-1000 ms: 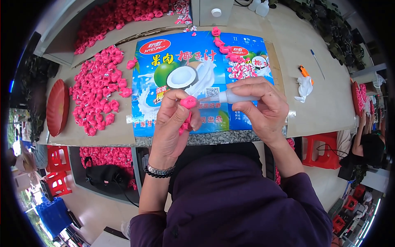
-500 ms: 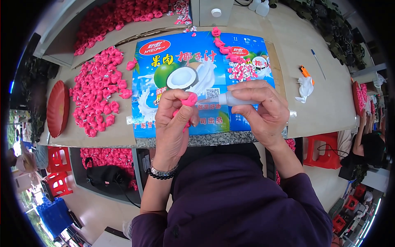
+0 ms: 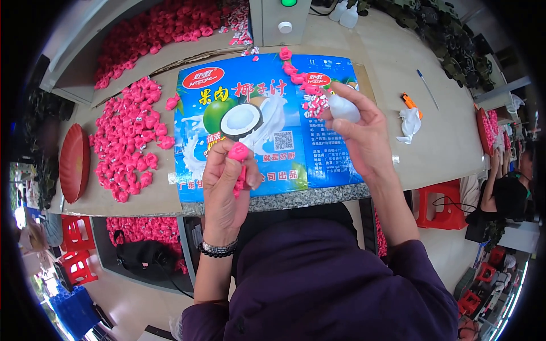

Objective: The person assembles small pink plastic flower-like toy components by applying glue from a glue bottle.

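Here, the left hand [image 3: 228, 177] grips at least one pink piece [image 3: 239, 151], the right hand [image 3: 365, 132] one white bottle [image 3: 344, 109].

Counter [image 3: 433, 150]: pale beige top, with a speckled stone strip [image 3: 307, 198] showing at the near edge
Middle: a blue printed cardboard sheet [image 3: 293, 113] laid flat, with a line of pink pieces [image 3: 293, 73] and a small heap of pink-and-white bits [image 3: 314, 104] on it
Left side: a loose spread of pink pieces [image 3: 129, 136], and a red oval dish [image 3: 74, 163] beyond it
Right side: an orange-handled tool [image 3: 409, 101] touching a crumpled white cloth [image 3: 409, 125], a blue pen [image 3: 427, 89] near them
Far edge: white bottles [image 3: 348, 17] close together
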